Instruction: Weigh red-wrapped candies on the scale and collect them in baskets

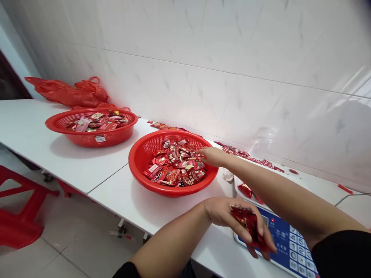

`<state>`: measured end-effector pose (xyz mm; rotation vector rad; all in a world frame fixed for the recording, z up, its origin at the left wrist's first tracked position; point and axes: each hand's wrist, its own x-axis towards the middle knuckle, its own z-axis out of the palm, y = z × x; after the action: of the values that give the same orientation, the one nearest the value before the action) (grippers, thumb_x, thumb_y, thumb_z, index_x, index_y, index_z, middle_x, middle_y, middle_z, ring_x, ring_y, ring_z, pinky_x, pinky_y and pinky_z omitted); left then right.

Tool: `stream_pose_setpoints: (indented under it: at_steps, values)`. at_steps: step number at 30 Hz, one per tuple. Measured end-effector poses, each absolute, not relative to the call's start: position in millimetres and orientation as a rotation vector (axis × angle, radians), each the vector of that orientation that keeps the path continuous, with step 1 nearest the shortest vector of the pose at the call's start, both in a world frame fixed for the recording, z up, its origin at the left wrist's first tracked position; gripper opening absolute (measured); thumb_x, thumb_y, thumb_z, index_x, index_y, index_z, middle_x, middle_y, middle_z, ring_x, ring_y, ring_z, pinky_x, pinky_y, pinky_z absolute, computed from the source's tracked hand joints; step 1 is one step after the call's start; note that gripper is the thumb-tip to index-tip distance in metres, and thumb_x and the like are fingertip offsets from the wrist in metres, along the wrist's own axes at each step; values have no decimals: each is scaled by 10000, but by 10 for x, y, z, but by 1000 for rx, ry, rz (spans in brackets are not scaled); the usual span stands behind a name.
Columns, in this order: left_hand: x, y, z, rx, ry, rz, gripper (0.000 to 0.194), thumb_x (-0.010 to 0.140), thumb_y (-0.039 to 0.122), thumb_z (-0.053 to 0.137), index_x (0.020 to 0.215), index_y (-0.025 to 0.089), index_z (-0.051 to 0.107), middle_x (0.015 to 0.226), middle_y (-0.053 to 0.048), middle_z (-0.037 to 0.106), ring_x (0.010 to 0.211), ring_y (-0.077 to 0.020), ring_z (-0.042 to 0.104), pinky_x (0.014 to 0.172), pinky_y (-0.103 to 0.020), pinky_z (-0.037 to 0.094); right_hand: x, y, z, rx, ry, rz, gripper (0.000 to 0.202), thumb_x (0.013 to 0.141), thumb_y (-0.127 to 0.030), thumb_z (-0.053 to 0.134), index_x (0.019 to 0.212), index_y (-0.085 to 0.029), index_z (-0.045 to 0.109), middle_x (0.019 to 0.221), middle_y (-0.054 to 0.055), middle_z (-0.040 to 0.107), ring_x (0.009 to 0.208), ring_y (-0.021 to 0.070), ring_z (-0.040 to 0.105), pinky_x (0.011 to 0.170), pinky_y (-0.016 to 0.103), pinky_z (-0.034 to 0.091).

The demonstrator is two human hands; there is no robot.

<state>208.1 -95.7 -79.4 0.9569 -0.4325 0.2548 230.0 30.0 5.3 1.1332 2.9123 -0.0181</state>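
Observation:
My left hand is closed around a few shiny red candy packets, held above the front of a blue and white scale. My right hand reaches over the right rim of the nearer red plastic basket. Its fingers curl down among the wrapped candies heaped there, and what lies between the fingertips is hidden. Red foil packets lie on the scale's pan, partly covered by my right forearm.
Another red basket with mixed wrapped sweets stands farther left, near crumpled red plastic bags. Loose red packets are strewn along the tiled wall. A red stool stands on the floor at left. The white tabletop has a seam.

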Motion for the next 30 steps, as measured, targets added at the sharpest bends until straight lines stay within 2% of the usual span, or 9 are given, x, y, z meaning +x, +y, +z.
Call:
stream_pose_setpoints:
  at_steps: [4, 7, 11, 14, 17, 21, 23, 27, 30]
  values:
    - [2280, -856, -951, 1049, -559, 4, 400, 505, -53, 763, 863, 121, 722, 947, -79, 704, 915, -240, 679, 781, -348, 548, 2081, 430, -122, 1169, 2803, -71, 624, 843, -403, 572, 1405, -189, 407, 1356, 183, 492, 1161, 336, 546, 956, 407, 411]
    - [2421, -818, -1006, 1150, -539, -29, 384, 467, -58, 786, 818, 92, 736, 832, -58, 704, 855, -192, 683, 799, -260, 520, 1967, 489, -200, 1172, 2730, -165, 828, 772, -529, 624, 1464, -216, 294, 1367, 181, 485, 1162, 356, 544, 948, 423, 419]
    - [2512, -808, -1008, 1164, -527, -46, 346, 476, -24, 805, 799, 75, 732, 781, -45, 691, 814, -187, 683, 802, -263, 516, 1868, 553, -252, 1211, 2689, -320, 973, 643, -495, 745, 1458, -213, 294, 1314, 146, 548, 1163, 340, 540, 944, 399, 431]
    - [2495, -817, -993, 1154, -573, -30, 366, 475, -11, 809, 822, 76, 729, 822, -52, 696, 859, -204, 684, 797, -258, 516, 1810, 568, -250, 1302, 2685, -460, 822, 678, -413, 721, 1391, -164, 397, 1228, 140, 605, 1078, 298, 593, 887, 367, 475]
    - [2438, -838, -979, 1141, -573, -15, 378, 500, -20, 795, 851, 99, 725, 784, -29, 693, 820, -189, 690, 781, -250, 525, 1728, 523, -174, 1331, 2715, -617, 587, 801, -453, 597, 1307, -176, 487, 1217, 105, 614, 1044, 230, 609, 869, 312, 494]
    - [2356, -881, -927, 1142, -498, -23, 338, 541, -20, 775, 842, 122, 716, 818, -29, 709, 796, -169, 691, 789, -251, 528, 1627, 449, 70, 1127, 2817, -1272, 566, 933, -545, 348, 1413, -246, 331, 1380, 78, 497, 1103, 174, 575, 819, 277, 531]
    - [2323, -905, -885, 1125, -493, -19, 293, 562, -7, 768, 818, 122, 709, 852, -39, 712, 820, -182, 693, 805, -274, 529, 1639, 450, 190, 1072, 2810, -1473, 565, 947, -525, 339, 1435, -245, 285, 1407, 91, 469, 1123, 182, 565, 796, 292, 546]
    - [2287, -945, -825, 1076, -480, -10, 243, 584, 6, 757, 793, 117, 701, 877, -47, 707, 816, -188, 694, 803, -299, 534, 1809, 526, 228, 1269, 2800, -754, 464, 948, -407, 407, 1375, -227, 419, 1321, 83, 556, 1101, 191, 586, 840, 289, 522]
    - [2280, -958, -816, 1096, -458, -28, 244, 584, 13, 761, 799, 112, 702, 868, -47, 705, 805, -182, 693, 801, -288, 532, 1933, 588, 87, 1341, 2696, -400, 460, 864, -241, 543, 1320, -188, 507, 1272, 107, 594, 1152, 256, 562, 942, 334, 458]
